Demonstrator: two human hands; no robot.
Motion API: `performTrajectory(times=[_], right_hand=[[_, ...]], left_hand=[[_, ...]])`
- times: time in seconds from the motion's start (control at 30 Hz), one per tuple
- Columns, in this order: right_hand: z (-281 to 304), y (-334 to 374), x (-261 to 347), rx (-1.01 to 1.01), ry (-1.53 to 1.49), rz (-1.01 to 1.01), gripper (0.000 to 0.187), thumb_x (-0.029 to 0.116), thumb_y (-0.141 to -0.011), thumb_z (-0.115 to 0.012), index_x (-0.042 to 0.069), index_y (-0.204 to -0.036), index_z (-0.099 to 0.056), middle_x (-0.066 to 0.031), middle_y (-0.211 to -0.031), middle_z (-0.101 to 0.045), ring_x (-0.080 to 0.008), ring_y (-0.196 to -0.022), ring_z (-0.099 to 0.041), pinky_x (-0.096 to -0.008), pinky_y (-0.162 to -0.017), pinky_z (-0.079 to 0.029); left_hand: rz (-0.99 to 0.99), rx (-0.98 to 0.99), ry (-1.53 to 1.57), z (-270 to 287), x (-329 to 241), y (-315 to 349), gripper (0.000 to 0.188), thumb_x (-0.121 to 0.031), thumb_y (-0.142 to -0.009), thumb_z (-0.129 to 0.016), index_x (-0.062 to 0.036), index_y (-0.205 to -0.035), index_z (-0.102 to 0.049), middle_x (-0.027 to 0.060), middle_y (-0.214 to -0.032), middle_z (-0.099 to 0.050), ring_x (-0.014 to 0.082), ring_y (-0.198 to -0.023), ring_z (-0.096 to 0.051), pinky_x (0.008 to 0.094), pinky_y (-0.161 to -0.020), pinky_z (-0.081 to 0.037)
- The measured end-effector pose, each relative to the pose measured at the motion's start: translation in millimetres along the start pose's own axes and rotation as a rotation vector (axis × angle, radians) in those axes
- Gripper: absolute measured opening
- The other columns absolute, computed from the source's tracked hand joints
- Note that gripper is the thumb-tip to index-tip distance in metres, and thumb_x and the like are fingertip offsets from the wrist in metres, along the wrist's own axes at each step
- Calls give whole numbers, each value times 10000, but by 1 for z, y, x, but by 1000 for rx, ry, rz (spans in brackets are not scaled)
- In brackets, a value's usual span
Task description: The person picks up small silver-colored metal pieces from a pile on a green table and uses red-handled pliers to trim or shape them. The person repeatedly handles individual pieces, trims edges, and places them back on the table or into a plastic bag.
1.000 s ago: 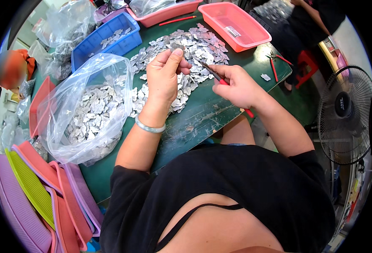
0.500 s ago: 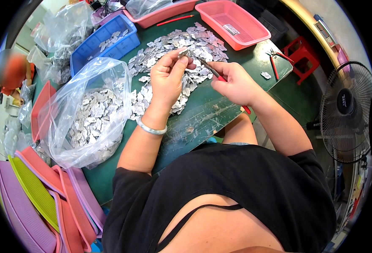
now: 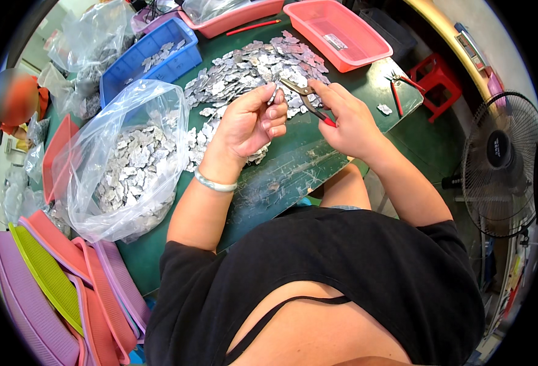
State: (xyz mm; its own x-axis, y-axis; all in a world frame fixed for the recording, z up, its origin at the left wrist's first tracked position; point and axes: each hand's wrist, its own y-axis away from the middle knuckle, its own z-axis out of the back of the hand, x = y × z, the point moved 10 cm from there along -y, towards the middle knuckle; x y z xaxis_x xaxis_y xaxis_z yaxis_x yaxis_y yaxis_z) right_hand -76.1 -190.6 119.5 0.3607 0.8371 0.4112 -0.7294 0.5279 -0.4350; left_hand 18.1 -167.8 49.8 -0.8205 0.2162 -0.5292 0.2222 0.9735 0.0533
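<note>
My left hand [image 3: 252, 124] pinches a small silvery metal piece [image 3: 274, 96] between thumb and fingers, its edge turned up. In my right hand [image 3: 348, 119] are red-handled pliers [image 3: 299, 89], their dark jaws pointing left at the piece. Whether the jaws touch it I cannot tell. Both hands are above the near edge of a wide heap of flat, irregular silvery pieces [image 3: 281, 58] on the green table [image 3: 281, 177]. To the left, an open clear plastic bag [image 3: 86, 201] holds many similar pieces [image 3: 138, 165].
A blue bin [image 3: 180, 61] with some pieces stands behind the bag. At the back are a pink basket [image 3: 366, 43] and a red pen-like stick [image 3: 254, 28]. Another pair of pliers [image 3: 396, 97] and a single piece [image 3: 384, 109] lie at right. Stacked baskets [image 3: 31, 293] are lower left; a fan [image 3: 499, 155] stands right.
My left hand has turned and opened its palm somewhat, still pinching the piece. The pliers have swung round in my right hand, so their jaws now show from the side.
</note>
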Motion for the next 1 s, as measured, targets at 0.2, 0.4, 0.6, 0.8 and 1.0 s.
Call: performTrajectory(times=[0.2, 0.4, 0.6, 0.8, 1.0], right_hand=[[12, -1, 6, -127, 150, 31, 557, 38, -614, -591, 55, -1157, -466, -126, -834, -488, -310, -763, -526, -374, -643, -452], [-9, -5, -12, 77, -278, -90, 615, 83, -581, -631, 72, -1168, -449, -126, -877, -483, -291, -803, -527, -359, -675, -450], [25, -6, 20, -291, 175, 62, 601, 94, -552, -657, 49, -1122, -473, -108, -837, -487, -291, -781, -517, -350, -681, -439], [26, -8, 25, -289, 303, 82, 647, 119, -535, -680, 33, -1137, -459, -113, -837, -498, -301, -761, -535, -356, -635, -446], [12, -8, 12, -149, 106, -28, 654, 124, -549, -676, 34, -1156, -448, -112, -872, -526, -294, -772, -556, -362, -621, -455]], left_hand=[[-142, 1, 27, -19, 1, 7, 230, -223, -896, -482, -63, -732, -508, -17, -561, -401, 68, -456, -324, 220, -468, -335], [-224, -7, -23, -30, 1, 11, 243, -239, -908, -451, -63, -745, -488, -32, -571, -382, 51, -460, -304, 202, -471, -310], [-240, -40, 32, -30, 2, 16, 242, -230, -907, -448, -63, -739, -496, -35, -565, -384, 54, -456, -308, 205, -469, -313], [-239, -74, 56, -28, 0, 17, 239, -230, -903, -452, -62, -739, -498, -35, -557, -379, 56, -453, -307, 204, -468, -314], [-247, -95, 10, -29, -1, 19, 245, -237, -896, -464, -62, -728, -491, -33, -553, -371, 57, -449, -300, 207, -467, -314]])
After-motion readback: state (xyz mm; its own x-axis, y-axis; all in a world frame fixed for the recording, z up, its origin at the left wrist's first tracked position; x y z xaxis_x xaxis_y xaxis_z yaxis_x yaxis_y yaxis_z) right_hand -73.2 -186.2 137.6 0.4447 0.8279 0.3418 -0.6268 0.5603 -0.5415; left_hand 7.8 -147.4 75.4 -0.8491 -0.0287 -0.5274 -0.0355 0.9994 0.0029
